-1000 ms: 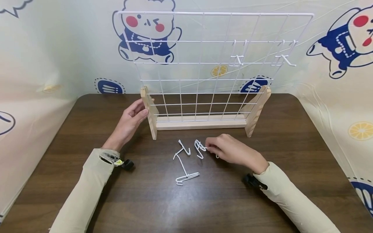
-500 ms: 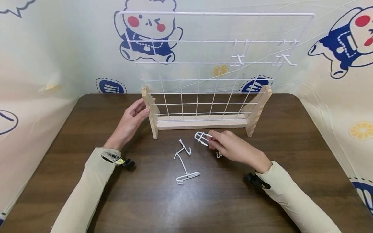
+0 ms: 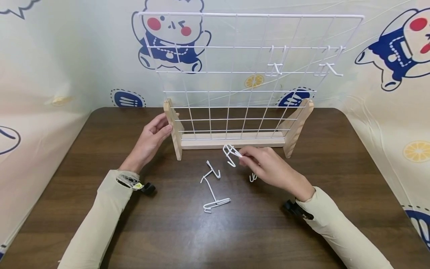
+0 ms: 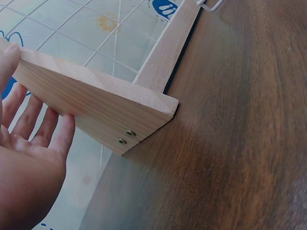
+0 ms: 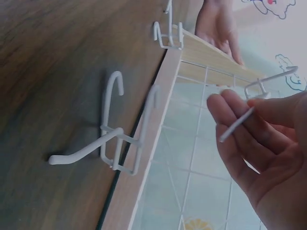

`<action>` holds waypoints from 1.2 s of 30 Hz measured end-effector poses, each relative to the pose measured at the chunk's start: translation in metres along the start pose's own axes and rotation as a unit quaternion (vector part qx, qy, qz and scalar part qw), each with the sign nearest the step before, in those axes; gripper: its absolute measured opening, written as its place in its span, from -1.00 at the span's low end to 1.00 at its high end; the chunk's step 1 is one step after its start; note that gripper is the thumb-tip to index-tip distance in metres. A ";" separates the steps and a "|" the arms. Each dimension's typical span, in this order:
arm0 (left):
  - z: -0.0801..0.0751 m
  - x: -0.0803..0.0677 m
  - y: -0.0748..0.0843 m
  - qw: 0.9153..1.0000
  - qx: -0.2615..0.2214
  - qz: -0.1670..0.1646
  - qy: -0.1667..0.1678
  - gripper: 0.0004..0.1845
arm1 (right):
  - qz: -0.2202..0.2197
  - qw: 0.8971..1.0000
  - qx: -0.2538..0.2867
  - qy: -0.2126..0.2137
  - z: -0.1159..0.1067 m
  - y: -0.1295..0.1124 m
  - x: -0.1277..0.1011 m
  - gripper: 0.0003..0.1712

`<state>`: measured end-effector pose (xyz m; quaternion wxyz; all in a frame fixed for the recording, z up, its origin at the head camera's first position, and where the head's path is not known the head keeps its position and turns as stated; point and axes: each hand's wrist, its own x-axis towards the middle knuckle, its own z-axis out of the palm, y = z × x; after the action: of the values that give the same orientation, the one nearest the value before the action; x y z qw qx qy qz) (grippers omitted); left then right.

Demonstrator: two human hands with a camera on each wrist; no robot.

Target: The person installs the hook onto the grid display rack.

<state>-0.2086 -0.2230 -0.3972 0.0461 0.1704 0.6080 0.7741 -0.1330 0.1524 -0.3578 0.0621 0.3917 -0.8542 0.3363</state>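
In the head view my right hand pinches a white wire hook between thumb and fingertips, held up in front of the rack's base. My left hand holds the left wooden side panel of the white wire grid rack, its thumb at the front edge. In the left wrist view the fingers lie against that panel's outer face. Another hook lies on the table beneath my right hand, mostly covered by it in the head view.
Two more hooks, an upper one and a lower one, lie close together on the brown table. Two hooks hang on the grid's upper right, a left one and a right one. A printed cloth stands behind.
My right hand has lifted the wire hook from the table and moved it slightly up toward the rack, turning it on the way. My left hand has stayed at the side panel.
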 end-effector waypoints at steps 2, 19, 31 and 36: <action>0.000 0.000 0.000 1.000 0.000 0.000 0.002 -0.47 | -0.005 1.000 -0.002 0.018 -0.002 -0.002 0.000 -0.94; 0.000 0.000 0.001 1.000 0.021 -0.008 0.000 -0.47 | -0.068 0.970 0.052 0.229 -0.009 -0.018 0.003 -0.87; 0.001 0.001 0.000 1.000 0.003 0.001 0.003 -0.48 | 0.001 0.947 0.187 0.262 -0.012 -0.037 -0.001 -0.85; 0.001 0.000 0.000 1.000 0.001 0.003 0.002 -0.48 | 0.003 0.919 0.296 0.261 -0.017 -0.041 0.001 -0.83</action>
<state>-0.2085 -0.2221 -0.3967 0.0424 0.1707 0.6083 0.7739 -0.1070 0.1433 -0.3232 0.1627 0.2879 -0.6706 0.6640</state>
